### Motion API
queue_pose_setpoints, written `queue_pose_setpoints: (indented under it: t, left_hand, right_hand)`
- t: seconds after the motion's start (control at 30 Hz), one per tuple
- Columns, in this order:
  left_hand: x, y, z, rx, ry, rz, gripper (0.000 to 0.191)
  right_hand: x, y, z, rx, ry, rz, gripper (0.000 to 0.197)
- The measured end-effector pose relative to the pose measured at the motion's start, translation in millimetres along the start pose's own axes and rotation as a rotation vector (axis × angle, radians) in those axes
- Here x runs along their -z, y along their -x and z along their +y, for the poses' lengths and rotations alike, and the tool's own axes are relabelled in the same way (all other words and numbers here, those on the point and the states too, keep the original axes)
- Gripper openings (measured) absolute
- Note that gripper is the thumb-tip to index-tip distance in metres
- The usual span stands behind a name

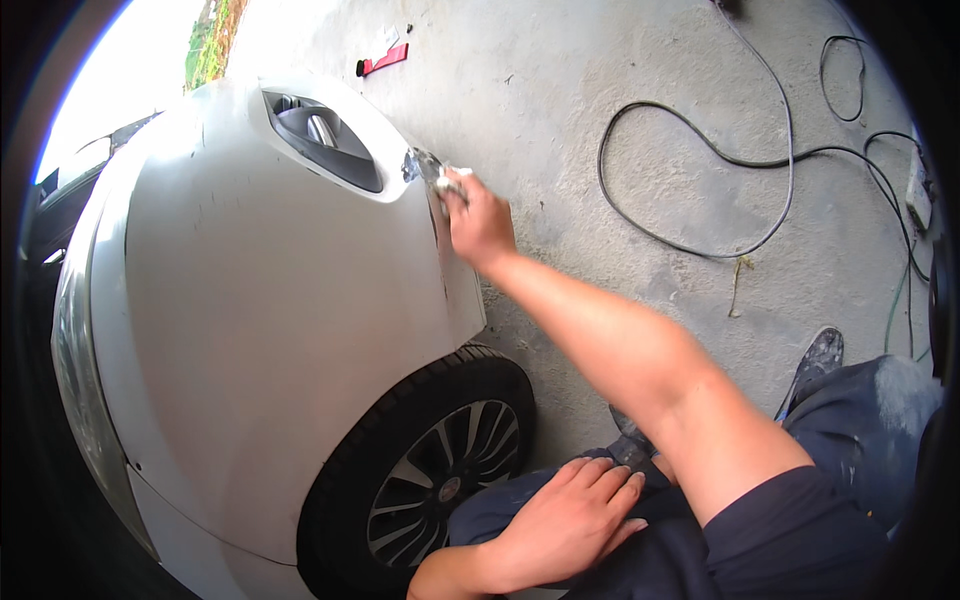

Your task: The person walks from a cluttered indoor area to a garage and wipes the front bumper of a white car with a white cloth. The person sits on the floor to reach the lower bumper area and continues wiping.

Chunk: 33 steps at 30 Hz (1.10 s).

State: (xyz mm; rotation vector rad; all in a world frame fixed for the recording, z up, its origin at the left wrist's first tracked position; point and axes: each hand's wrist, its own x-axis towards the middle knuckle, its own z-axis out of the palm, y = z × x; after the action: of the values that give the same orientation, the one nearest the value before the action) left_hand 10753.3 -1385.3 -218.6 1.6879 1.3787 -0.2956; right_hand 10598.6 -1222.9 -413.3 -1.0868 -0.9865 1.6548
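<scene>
My right hand (480,217) reaches across to the car's white bumper (292,247) and is closed around a small putty knife or scraper (427,163) smeared with white paste. The tool's end is at the bumper's corner, by the rim of the fog lamp recess (326,142); a dark, scuffed patch (409,166) shows there. Contact of blade and bumper is too small to tell. My left hand (574,514) lies back up on my bent knee, holding nothing, with the thumb apart from the fingers. My palm and fingers hide part of the tool's handle.
Below the bumper in view is a front wheel (450,487) with a black tyre. A headlight (86,390) lies along the car's left side. On the concrete floor are a looped black cable (607,165), a power strip (918,191) and a red object (386,58). My shoe (821,352) is at right.
</scene>
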Motion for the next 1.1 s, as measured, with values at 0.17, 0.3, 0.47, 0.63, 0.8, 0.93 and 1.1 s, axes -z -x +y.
queue_pose_setpoints:
  t: [0.17, 0.3, 0.47, 0.63, 0.8, 0.93, 1.1]
  left_hand:
    - [-3, 3, -4, 0.021, 0.024, -0.048, 0.043]
    - [11, -2, -5, -0.045, 0.116, -0.055, 0.040]
    - [14, 1, -10, -0.016, 0.071, -0.015, 0.039]
    - [10, 5, -9, 0.012, 0.043, -0.032, 0.040]
    - [18, -1, -5, -0.083, 0.112, 0.041, 0.041]
    - [10, 2, -8, -0.040, 0.059, 0.049, 0.042]
    - [5, 5, 0, -0.011, 0.038, 0.069, 0.044]
  right_hand:
    - [-1, 95, 22, 0.095, -0.020, -0.002, 0.030]
    - [-1, 169, 30, 0.006, -0.114, -0.027, 0.037]
    - [-2, 24, -1, 0.096, -0.062, 0.034, 0.035]
    - [5, 104, 11, 0.209, -0.037, -0.001, 0.045]
    - [5, 135, 21, 0.181, -0.012, -0.019, 0.045]
    - [-5, 23, -3, 0.118, -0.007, 0.019, 0.029]
    - [7, 91, 0, 0.233, -0.026, -0.035, 0.043]
